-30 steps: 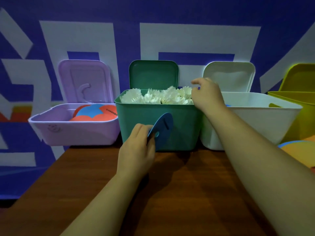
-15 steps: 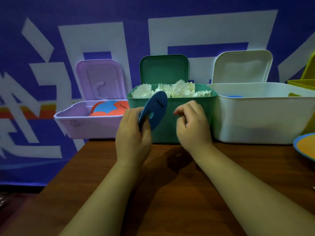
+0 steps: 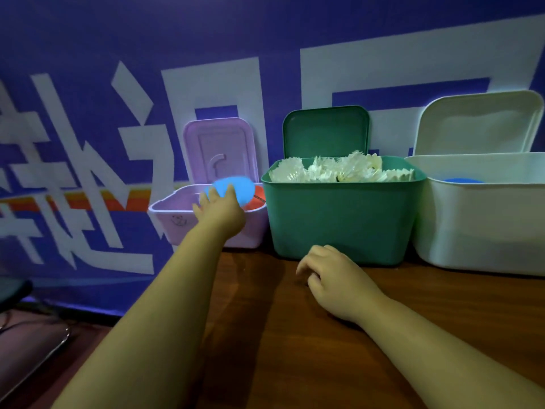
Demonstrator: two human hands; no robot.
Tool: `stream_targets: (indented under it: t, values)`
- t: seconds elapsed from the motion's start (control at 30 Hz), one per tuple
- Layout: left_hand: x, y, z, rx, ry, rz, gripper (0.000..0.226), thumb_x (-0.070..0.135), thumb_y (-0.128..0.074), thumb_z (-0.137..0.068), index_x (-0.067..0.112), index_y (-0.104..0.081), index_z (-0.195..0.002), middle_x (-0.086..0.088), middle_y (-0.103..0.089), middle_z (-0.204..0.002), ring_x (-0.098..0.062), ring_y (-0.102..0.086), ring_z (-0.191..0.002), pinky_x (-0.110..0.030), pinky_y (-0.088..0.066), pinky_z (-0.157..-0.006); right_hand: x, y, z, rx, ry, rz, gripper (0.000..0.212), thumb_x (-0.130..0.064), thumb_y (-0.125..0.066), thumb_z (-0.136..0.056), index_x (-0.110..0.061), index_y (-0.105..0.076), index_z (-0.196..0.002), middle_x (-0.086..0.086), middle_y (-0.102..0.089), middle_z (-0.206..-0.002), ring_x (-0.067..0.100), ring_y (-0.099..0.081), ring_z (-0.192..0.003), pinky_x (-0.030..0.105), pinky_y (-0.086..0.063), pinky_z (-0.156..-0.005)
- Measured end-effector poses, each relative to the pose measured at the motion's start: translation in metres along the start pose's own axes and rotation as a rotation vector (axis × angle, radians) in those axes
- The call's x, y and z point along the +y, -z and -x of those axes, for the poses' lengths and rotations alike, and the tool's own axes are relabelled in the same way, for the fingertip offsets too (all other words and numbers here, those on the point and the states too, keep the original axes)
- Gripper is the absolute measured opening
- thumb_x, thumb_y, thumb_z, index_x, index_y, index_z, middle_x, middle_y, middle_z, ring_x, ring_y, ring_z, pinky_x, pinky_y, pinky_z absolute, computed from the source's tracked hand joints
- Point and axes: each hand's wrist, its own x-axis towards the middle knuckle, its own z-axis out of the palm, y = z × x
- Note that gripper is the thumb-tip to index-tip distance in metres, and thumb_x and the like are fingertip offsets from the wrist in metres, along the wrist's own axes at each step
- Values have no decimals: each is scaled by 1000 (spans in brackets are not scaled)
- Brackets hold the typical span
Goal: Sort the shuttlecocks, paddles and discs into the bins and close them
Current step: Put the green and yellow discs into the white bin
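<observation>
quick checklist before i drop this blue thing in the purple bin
1. Purple bin lid open: ok.
2. Blue piece above the purple bin: ok.
3. Left hand grips the blue piece: ok, though blurred.
4. Right hand free, on the table: ok.
5. Room in the purple bin: cannot tell, hand hides it.
6. Green bin and white bin closed: not ok, both lids up.

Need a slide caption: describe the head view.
Left hand and blurred blue piece over the open purple bin; right hand rests empty on the table.
</observation>
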Motion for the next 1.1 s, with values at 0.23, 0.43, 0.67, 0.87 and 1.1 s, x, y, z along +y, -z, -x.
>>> stream_targets:
  t: [0.23, 0.43, 0.67, 0.87, 1.1]
  values:
    - [-5, -16, 36, 242, -162, 301, 48, 11, -56, -94, 10, -57, -141, -13, -52, -147, -34, -46, -133, -46, -38, -112, 10, 0, -3, -2, -110, -99, 32, -11, -51, -96, -33, -73, -106, -21, -56, -103, -1, -49, -107, 20, -43, -96]
    - [14, -12, 71, 317, -363, 352, 32, 5, -61, -91, 14, -66, -122, -6, -63, -121, -28, -53, -114, -43, -47, -100, 11, 3, 1, 35, -221, -103, 28, -15, -51, -100, -32, -72, -108, -20, -55, -106, 2, -53, -106, 23, -46, -93]
    - [54, -6, 110, 159, -491, 495, 22, 11, -55, -93, 25, -69, -103, 7, -67, -104, -15, -62, -95, -40, -57, -82, 1, 39, 21, 138, -397, -219, 22, -17, -56, -100, -29, -73, -107, -13, -57, -107, 6, -56, -98, 23, -43, -83]
    - [124, -17, 152, -84, -693, 508, 25, 12, -56, -91, 31, -70, -99, 12, -68, -100, -12, -63, -93, -32, -54, -79, 9, 106, 97, 279, -510, -197, 21, -16, -58, -98, -28, -72, -108, -12, -60, -108, 7, -57, -96, 24, -42, -83]
    - [260, -21, 219, -157, -906, 655, 23, 12, -60, -85, 30, -73, -90, 14, -69, -92, -5, -62, -84, -27, -52, -75, 42, 179, 204, 489, -682, -14, 19, -13, -62, -92, -22, -73, -105, -8, -63, -98, 11, -57, -86, 23, -37, -76]
